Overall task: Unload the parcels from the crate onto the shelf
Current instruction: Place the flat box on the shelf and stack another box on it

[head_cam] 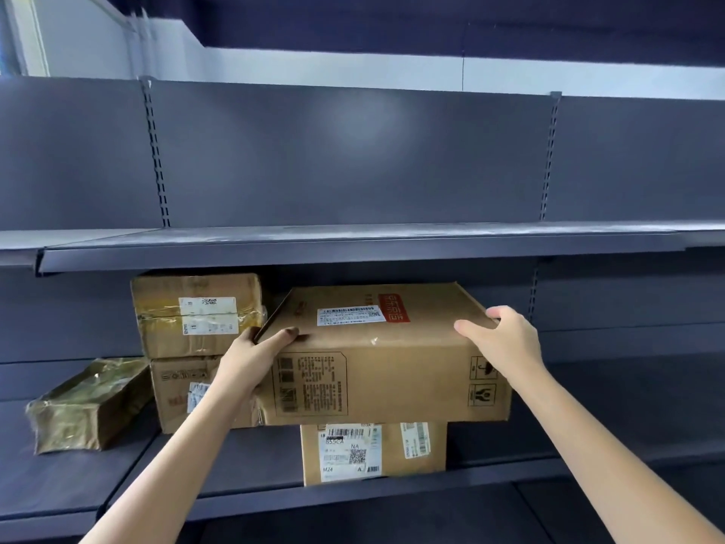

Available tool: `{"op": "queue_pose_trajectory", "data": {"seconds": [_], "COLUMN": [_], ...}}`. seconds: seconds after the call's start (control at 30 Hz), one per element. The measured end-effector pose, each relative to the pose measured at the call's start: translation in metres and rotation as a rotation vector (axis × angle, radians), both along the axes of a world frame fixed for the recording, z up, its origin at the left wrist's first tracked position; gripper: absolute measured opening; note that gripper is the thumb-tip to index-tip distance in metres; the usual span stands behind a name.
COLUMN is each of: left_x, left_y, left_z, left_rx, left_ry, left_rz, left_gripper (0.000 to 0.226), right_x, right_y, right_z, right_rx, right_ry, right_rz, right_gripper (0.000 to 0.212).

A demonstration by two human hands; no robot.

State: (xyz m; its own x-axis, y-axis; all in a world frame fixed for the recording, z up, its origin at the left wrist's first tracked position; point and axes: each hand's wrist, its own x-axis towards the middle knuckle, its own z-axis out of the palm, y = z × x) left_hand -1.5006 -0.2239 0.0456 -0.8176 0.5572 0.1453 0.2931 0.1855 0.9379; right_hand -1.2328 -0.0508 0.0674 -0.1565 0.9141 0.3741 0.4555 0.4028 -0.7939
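I see L hand (pixel 251 357) gripping big box (pixel 384 371) at its left corner, R hand (pixel 506 339) at right top edge. Box sits atop smaller box (pixel 372 453) on shelf (pixel 235 465); stacked boxes (pixel 198 314) behind-left.

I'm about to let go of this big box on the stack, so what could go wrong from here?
1. The large box sits on a narrower box and overhangs it on both sides, so it may tip once the left hand and right hand release.
2. Its left end is close to the two stacked boxes; pushing further could shove them.
3. Little room shows under the upper shelf, so lifting may hit its edge.
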Motion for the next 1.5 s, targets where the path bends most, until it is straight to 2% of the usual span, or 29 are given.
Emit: {"op": "queue_pose_trajectory", "data": {"seconds": [0.23, 0.37, 0.57, 0.83, 0.93, 1.07, 1.3, 1.5], "left_x": [-0.017, -0.023, -0.027, -0.013, 0.008, 0.053, 0.09, 0.095], "left_y": [0.016, 0.022, 0.028, 0.021, 0.018, 0.025, 0.059, 0.075], "left_z": [0.001, 0.002, 0.005, 0.002, -0.004, -0.01, 0.004, 0.004], "left_rx": [-0.013, -0.013, 0.012, 0.016, 0.01, 0.098, 0.087, 0.079], "left_ry": [-0.009, -0.01, -0.032, -0.032, 0.054, 0.151, -0.092, -0.128], "left_rz": [0.024, 0.064, 0.08, 0.168, 0.264, 0.207, 0.068, 0.061], "left_gripper": [0.067, 0.064, 0.056, 0.07, 0.086, 0.084, 0.077, 0.077], "right_x": [-0.007, -0.016, -0.027, -0.025, -0.023, -0.022, -0.023, -0.028], "right_y": [0.02, 0.03, 0.038, 0.034, 0.027, 0.013, -0.022, -0.04], "right_z": [-0.006, -0.011, -0.015, -0.018, -0.023, -0.03, -0.042, -0.046], "right_rx": [-0.043, -0.06, -0.076, -0.009, 0.043, 0.136, 0.33, 0.373], "right_ry": [0.088, 0.063, 0.076, 0.052, 0.079, 0.086, 0.032, -0.037], "right_rz": [0.13, 0.219, 0.203, 0.179, 0.188, 0.158, 0.156, 0.155], "right_gripper": [0.072, 0.077, 0.079, 0.078, 0.074, 0.071, 0.068, 0.069]}}
